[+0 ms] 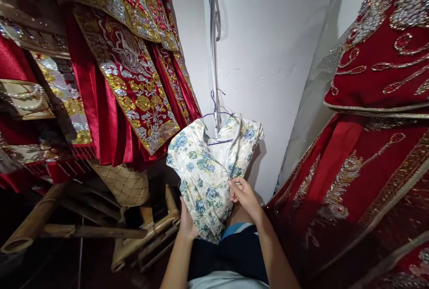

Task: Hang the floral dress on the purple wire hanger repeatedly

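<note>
A white blouse (pixel 206 172) with blue flowers and green leaves hangs in front of me, its V-shaped neck facing me. Its shoulders rest on a thin purple hanger (pixel 213 113) against the wall. My right hand (pixel 244 195) is closed, with thumb and fingers pinching the blouse's front edge near the waist. On the lower left side, my left hand (pixel 187 223) holds the blouse at its gathered bottom. Most of the left fingers are hidden behind the cloth.
Red costumes (pixel 134 83) with gold and silver embroidery hang at left. Another beaded red garment (pixel 378 78) fills the right side. Bamboo furniture (pixel 97 231) stands at lower left. A narrow metal strip (pixel 212 43) runs up the white wall (pixel 264 34).
</note>
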A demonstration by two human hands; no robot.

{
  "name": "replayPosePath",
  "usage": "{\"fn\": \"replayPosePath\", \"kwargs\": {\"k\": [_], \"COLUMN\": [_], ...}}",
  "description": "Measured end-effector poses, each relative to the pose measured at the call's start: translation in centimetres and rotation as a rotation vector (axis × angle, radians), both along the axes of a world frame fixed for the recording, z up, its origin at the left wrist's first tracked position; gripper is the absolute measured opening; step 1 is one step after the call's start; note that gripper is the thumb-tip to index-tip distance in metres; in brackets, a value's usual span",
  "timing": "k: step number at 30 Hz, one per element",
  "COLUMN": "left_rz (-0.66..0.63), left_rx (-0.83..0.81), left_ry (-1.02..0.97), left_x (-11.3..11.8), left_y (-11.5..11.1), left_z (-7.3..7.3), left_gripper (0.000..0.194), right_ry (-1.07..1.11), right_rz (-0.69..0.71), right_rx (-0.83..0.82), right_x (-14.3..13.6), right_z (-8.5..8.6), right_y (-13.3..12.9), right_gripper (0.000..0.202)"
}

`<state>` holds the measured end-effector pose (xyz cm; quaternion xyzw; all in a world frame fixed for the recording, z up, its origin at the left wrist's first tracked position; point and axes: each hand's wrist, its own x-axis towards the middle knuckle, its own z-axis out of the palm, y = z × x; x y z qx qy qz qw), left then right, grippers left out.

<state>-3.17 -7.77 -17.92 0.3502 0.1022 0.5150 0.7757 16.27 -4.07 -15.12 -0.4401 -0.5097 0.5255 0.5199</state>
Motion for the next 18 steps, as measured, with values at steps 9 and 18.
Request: {"fn": "replayPosePath", "kwargs": {"k": [9, 18], "left_rz": [0.604, 1.496], "left_rx": [-0.108, 0.055], "left_ry": [0.628, 0.761], "left_x": [1.6, 0.5], "left_y": [0.2, 0.0], "left_z": [-0.5, -1.2], "left_gripper": [0.06, 0.036], "right_ry": [-0.01, -0.005], "right_rz": [0.127, -0.034], "right_rx": [0.088, 0.108], "right_x": [-1.0, 1.7], "right_z": [2.7, 3.8], "right_y": [1.7, 0.2], "right_gripper": [0.054, 0.056]}}
